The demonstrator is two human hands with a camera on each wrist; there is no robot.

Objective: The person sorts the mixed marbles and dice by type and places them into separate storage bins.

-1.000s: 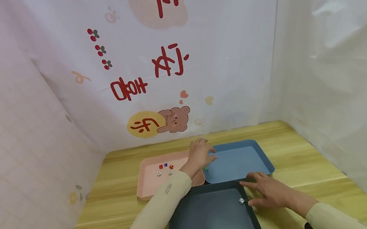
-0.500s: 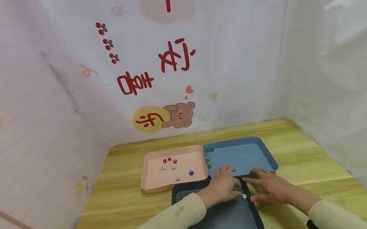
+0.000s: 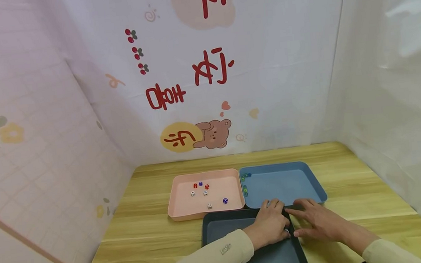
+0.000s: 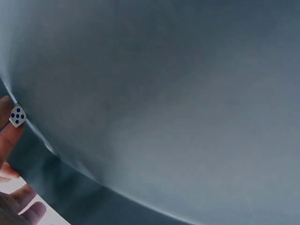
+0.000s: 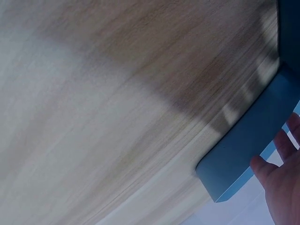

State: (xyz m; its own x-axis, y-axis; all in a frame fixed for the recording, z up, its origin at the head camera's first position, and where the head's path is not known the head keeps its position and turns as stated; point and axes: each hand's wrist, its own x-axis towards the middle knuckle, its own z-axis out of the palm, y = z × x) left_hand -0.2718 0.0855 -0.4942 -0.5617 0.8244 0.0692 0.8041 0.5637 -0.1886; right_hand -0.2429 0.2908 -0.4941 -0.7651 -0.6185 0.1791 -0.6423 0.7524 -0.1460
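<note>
In the head view my left hand [image 3: 269, 226] is over the right side of the dark tray [image 3: 303, 253]. Its thumb and a finger pinch a white die [image 4: 18, 116] with blue pips, seen between the fingertips in the left wrist view, beside the tray's inner wall. My right hand [image 3: 321, 223] lies by that tray's right rim, fingers spread and loosely bent, holding nothing. Its fingertips are at the corner between the dark tray and the blue tray [image 3: 282, 179]; in the right wrist view they are close by a blue tray wall [image 5: 243, 140].
A pink tray [image 3: 187, 213] stands at the back left, with several red, blue and white dice such as a dark blue one [image 3: 225, 200]. Several green and blue dice [image 3: 245, 190] line the blue tray's left side. The wooden table [image 3: 141, 238] meets a printed white backdrop [image 3: 286, 99].
My left hand has come from above the pink and blue trays down into the dark tray and taken hold of the white die. The right hand stays by the rim; the head view has shifted slightly.
</note>
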